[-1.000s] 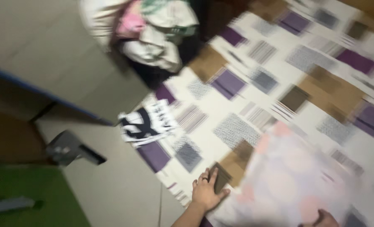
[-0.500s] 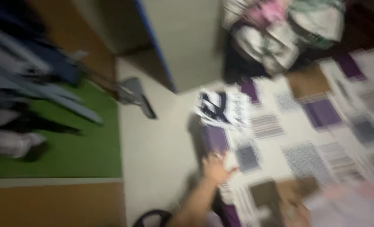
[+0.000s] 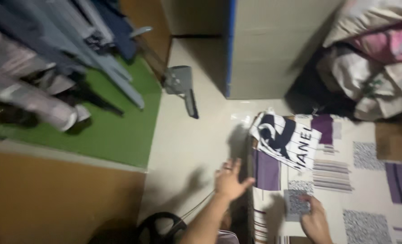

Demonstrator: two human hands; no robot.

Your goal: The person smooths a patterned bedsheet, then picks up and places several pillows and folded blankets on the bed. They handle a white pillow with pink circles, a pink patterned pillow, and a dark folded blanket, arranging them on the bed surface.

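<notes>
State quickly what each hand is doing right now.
Left hand: open, fingers spread at the edge of the patterned bedsheet.
Right hand: flat on the sheet, holding nothing.

Matt patterned cloth bedsheet [image 3: 345, 180], folded black-and-white cloth garment [image 3: 285, 139], glossy smooth pale floor tiles [image 3: 192, 144], rough green mat [image 3: 106, 135].
</notes>
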